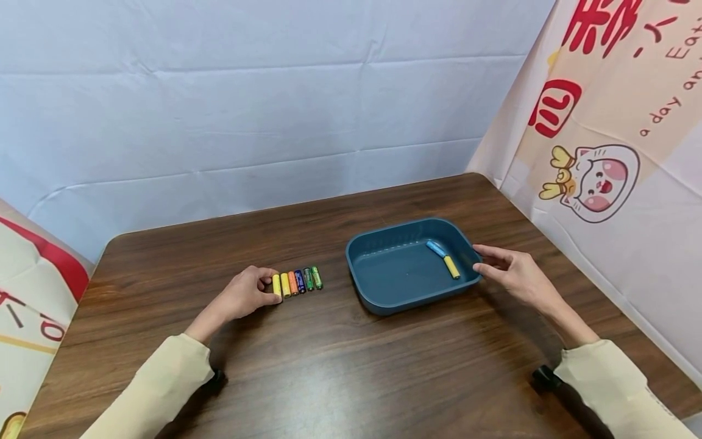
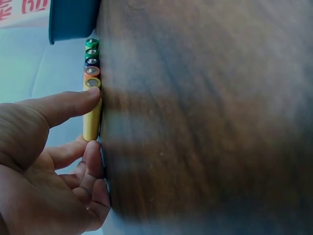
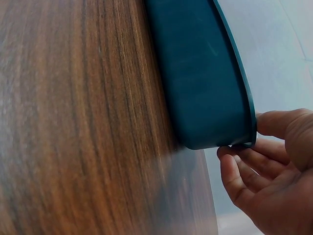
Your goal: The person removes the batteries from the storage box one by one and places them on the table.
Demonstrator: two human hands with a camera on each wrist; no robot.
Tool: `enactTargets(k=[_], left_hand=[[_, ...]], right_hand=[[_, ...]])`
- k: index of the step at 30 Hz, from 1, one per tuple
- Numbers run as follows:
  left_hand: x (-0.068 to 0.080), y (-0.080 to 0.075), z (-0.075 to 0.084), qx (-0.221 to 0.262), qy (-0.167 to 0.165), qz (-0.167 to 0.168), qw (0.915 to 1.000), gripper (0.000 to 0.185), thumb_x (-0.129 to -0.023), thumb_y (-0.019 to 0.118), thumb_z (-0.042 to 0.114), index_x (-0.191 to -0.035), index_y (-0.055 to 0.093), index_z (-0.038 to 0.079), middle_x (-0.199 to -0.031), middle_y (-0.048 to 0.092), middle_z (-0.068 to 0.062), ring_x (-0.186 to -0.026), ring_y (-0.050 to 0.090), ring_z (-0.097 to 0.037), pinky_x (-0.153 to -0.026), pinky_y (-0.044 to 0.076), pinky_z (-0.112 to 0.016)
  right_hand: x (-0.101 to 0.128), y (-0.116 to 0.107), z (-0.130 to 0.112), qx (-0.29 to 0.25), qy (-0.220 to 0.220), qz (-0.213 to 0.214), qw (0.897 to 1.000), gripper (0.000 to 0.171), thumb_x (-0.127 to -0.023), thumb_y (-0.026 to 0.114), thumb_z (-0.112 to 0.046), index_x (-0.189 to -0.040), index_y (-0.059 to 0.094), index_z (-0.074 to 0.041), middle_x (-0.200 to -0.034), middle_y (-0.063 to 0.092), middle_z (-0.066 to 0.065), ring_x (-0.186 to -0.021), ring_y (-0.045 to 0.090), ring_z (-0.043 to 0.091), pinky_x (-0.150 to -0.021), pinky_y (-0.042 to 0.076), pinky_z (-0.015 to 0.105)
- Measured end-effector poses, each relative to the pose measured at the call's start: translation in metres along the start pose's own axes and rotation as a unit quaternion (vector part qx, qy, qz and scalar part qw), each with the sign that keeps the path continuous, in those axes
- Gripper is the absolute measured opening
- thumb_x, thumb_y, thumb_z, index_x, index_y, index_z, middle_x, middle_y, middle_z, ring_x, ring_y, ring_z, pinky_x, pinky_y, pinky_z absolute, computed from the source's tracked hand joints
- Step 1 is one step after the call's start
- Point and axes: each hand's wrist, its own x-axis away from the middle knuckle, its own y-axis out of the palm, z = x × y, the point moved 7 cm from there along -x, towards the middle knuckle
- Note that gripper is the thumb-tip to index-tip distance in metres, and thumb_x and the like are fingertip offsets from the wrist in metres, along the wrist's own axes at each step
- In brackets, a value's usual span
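My left hand (image 1: 249,294) is at the left end of a row of batteries. Its thumb and a finger pinch the endmost yellow battery (image 1: 276,285) by its two ends; that battery lies side by side with the others. Beside it come another yellow battery (image 1: 285,285), an orange one (image 1: 293,283), a dark blue one (image 1: 300,281) and two green ones (image 1: 317,277). With thumb and fingers, my right hand (image 1: 518,274) grips the right rim of a dark teal tray (image 1: 389,280). Inside the tray a blue battery (image 1: 436,248) and a yellow battery (image 1: 452,267) lie nearly end to end.
Both stand on a dark wood-grain table (image 1: 329,360) with rounded far corners. A white cloth (image 1: 274,110) hangs behind the table. To the right is a printed cloth (image 1: 603,183) with red characters and a cartoon face. Black straps show near both cuffs.
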Motion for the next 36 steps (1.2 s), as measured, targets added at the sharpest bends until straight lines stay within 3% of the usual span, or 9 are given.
enactTargets(k=[10,17,25,30,36], left_hand=[[0.000,0.002,0.001,0.002,0.002,0.000,1.0000,0.060,-0.091,0.081,0.019,-0.142,0.058,-0.002,-0.120,0.059,-0.016,-0.105,0.056,-0.029,-0.088,0.049,-0.048],[0.002,0.002,0.003,0.011,0.003,-0.007,0.9999,0.068,-0.090,0.082,0.020,-0.146,0.052,-0.004,-0.121,0.057,-0.016,-0.103,0.055,-0.029,-0.084,0.048,-0.044],[0.006,-0.003,0.007,0.033,0.004,-0.020,0.9993,0.075,-0.092,0.081,0.023,-0.150,0.044,-0.006,-0.127,0.057,-0.022,-0.111,0.058,-0.034,-0.086,0.051,-0.047],[0.002,-0.018,0.023,0.034,0.017,0.005,0.9993,0.074,-0.097,0.074,0.027,-0.153,0.039,-0.006,-0.131,0.057,-0.024,-0.116,0.057,-0.037,-0.091,0.050,-0.050],[-0.008,-0.029,0.065,0.039,0.049,0.030,0.9976,0.068,-0.100,0.071,0.030,-0.153,0.044,-0.002,-0.137,0.056,-0.025,-0.122,0.056,-0.036,-0.100,0.047,-0.053]], right_hand=[[0.001,0.000,0.000,-0.005,0.003,-0.002,1.000,0.048,-0.101,0.070,-0.021,-0.141,0.060,0.005,-0.122,0.069,0.028,-0.084,0.065,0.017,-0.066,0.054,0.022],[0.001,0.000,0.001,-0.010,0.007,-0.007,1.000,0.049,-0.102,0.069,-0.020,-0.142,0.058,0.005,-0.121,0.069,0.028,-0.085,0.068,0.025,-0.067,0.056,0.026],[0.001,0.001,-0.001,-0.017,0.008,-0.010,1.000,0.050,-0.102,0.070,-0.021,-0.142,0.058,0.006,-0.122,0.068,0.029,-0.086,0.068,0.023,-0.068,0.056,0.024],[0.001,0.000,0.000,-0.011,0.006,-0.007,1.000,0.049,-0.102,0.070,-0.021,-0.142,0.059,0.005,-0.117,0.071,0.026,-0.084,0.069,0.027,-0.065,0.054,0.024],[0.001,0.000,-0.001,-0.012,0.002,-0.005,1.000,0.049,-0.102,0.069,-0.021,-0.142,0.059,0.005,-0.117,0.071,0.027,-0.083,0.069,0.023,-0.065,0.053,0.023]])
